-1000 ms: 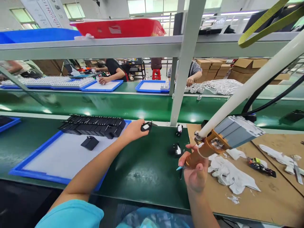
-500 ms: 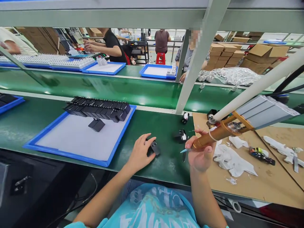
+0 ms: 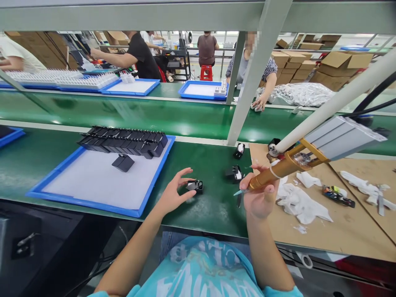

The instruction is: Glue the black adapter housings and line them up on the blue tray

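Observation:
My left hand [image 3: 175, 193] is on the green bench with its fingers spread around a small black part [image 3: 194, 186], fingertips touching it. My right hand [image 3: 259, 199] is wrapped around the gold barrel of a dispensing tool [image 3: 278, 171] whose thin tip points left over the bench. The tool hangs from a white tube and a grey block [image 3: 340, 140]. Two more small black parts [image 3: 234, 173] [image 3: 239, 150] lie just beyond, between my hands.
A blue tray [image 3: 62, 187] with a white sheet holds a row of several black parts [image 3: 123, 140] and one loose piece [image 3: 123, 162]. A cardboard sheet [image 3: 340, 231] on the right carries white rags [image 3: 298, 204] and small tools. Other people work across the far conveyor [image 3: 154, 117].
My left hand brought the black part back from the far edge of the bench to just in front of me, and its fingers have now opened around it. The view tilted down.

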